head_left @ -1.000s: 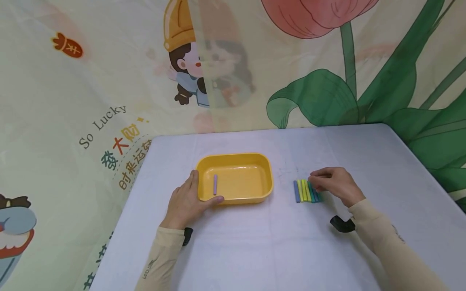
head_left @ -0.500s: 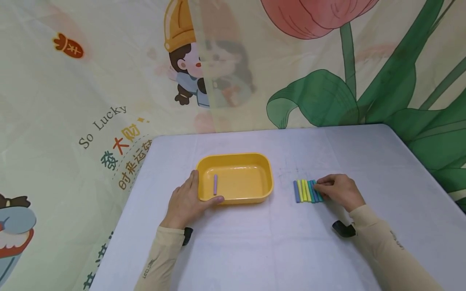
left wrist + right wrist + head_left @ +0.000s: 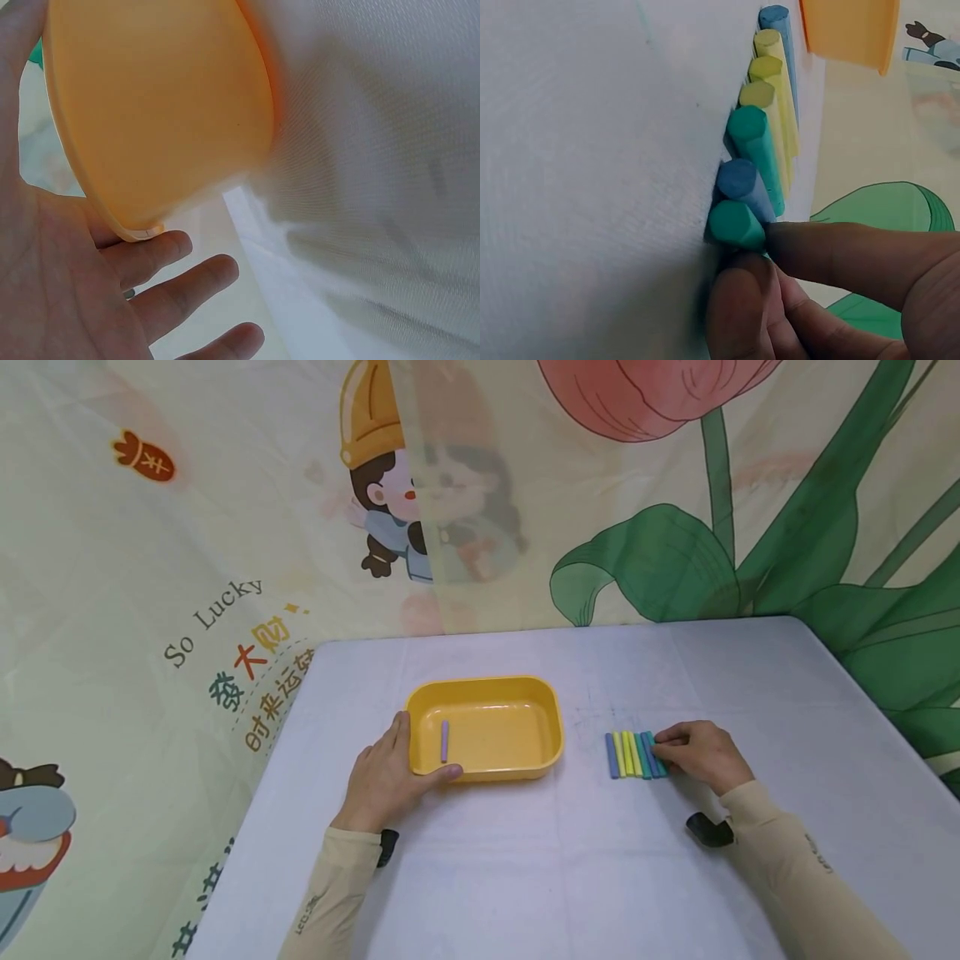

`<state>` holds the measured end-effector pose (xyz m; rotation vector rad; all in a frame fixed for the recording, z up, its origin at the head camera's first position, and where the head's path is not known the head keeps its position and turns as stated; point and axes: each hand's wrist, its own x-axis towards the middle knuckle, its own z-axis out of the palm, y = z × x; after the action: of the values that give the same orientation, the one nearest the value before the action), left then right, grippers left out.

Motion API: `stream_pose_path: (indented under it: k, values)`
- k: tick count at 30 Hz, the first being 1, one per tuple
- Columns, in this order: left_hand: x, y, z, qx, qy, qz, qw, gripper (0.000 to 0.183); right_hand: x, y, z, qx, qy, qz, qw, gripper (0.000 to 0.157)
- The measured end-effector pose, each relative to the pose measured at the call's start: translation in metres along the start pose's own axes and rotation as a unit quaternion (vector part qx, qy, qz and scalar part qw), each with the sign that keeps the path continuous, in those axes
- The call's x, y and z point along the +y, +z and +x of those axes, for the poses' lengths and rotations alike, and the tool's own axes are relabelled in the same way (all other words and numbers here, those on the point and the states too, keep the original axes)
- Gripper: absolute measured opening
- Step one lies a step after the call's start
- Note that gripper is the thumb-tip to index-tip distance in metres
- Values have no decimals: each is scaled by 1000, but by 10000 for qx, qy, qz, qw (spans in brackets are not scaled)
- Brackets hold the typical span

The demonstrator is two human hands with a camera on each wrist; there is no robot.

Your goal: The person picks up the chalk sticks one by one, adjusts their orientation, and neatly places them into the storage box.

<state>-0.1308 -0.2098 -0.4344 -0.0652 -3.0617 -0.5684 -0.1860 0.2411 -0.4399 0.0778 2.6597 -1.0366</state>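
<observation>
My left hand (image 3: 382, 772) rests on the left end of a yellow plastic tray (image 3: 498, 735), thumb along its front rim and fingers along its side. In the left wrist view its fingers are extended under the tray's rim. A purple chalk stick (image 3: 444, 741) lies inside the tray. Right of the tray is a tight row of chalk sticks: blue (image 3: 775, 16), several yellow (image 3: 766, 69), teal (image 3: 748, 124), blue (image 3: 739, 178) and teal. My right hand (image 3: 701, 752) pinches the teal chalk stick (image 3: 735, 225) at the row's right end between thumb and forefinger.
A white cloth covers the table (image 3: 487, 860), with faint chalk smudges (image 3: 600, 714) between the tray and the row. Behind the table hangs a printed curtain (image 3: 480, 527) with cartoon figures and green leaves. A black strap piece (image 3: 708, 831) hangs below the right wrist.
My right hand has moved slightly right and toward me, down to the row's right end, and is nearly still over the last half second. The left hand and tray have stayed put.
</observation>
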Motion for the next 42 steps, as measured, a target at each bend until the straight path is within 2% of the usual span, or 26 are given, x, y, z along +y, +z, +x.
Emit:
stream_pose_path:
  k: [15,42]
  values:
    - [-1,0,0,26,74,0,10000,135,-7,3,8,120,208,-482,9985,39]
    - [-1,2,1,70,77,-34,9999,134,-12,5,16,301,87,-589,9978,40]
